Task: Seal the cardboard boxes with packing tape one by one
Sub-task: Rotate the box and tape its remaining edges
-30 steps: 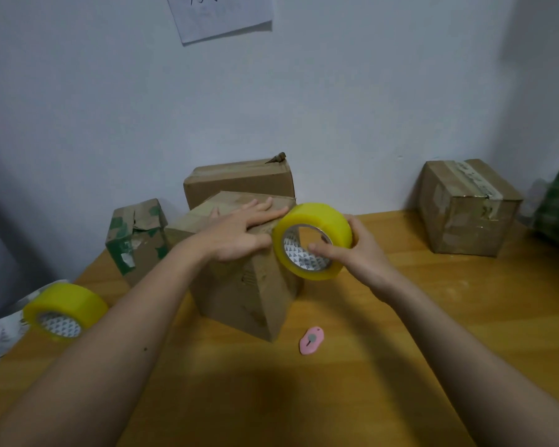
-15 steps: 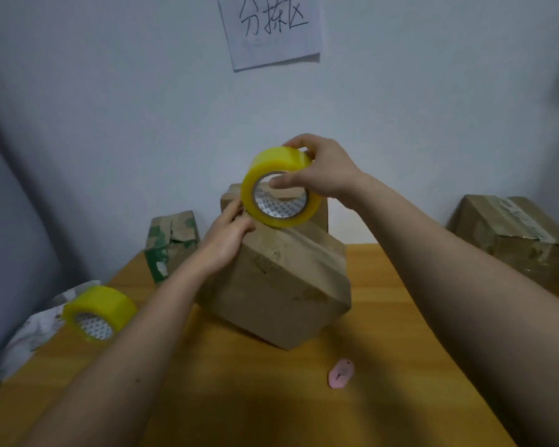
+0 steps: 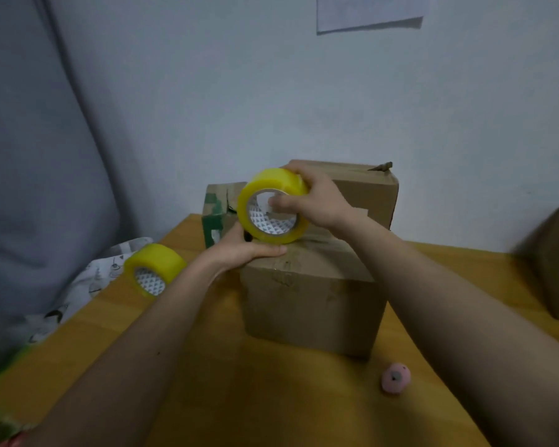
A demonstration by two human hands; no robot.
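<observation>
A brown cardboard box [image 3: 313, 301] stands upright in the middle of the wooden table [image 3: 271, 401]. My right hand [image 3: 317, 201] grips a yellow roll of packing tape [image 3: 271, 183], thumb inside its core, and the roll's lower rim touches the far left of the box's top. My left hand [image 3: 249, 251] rests on the box's top left edge, thumb flat along the top just under the roll. Its other fingers are hidden behind the roll and the box.
A second yellow tape roll [image 3: 155, 269] lies on the table's left side beside a patterned bag [image 3: 88, 282]. A green-printed box [image 3: 214, 217] and a larger brown box [image 3: 371, 195] stand at the wall. Another box [image 3: 555, 266] sits at the right. A pink cutter [image 3: 396, 377] lies near the front.
The box, tilted up on its edge half a second ago, now stands flat. My right hand has brought the roll down onto the box's top. My left hand moved onto the top edge.
</observation>
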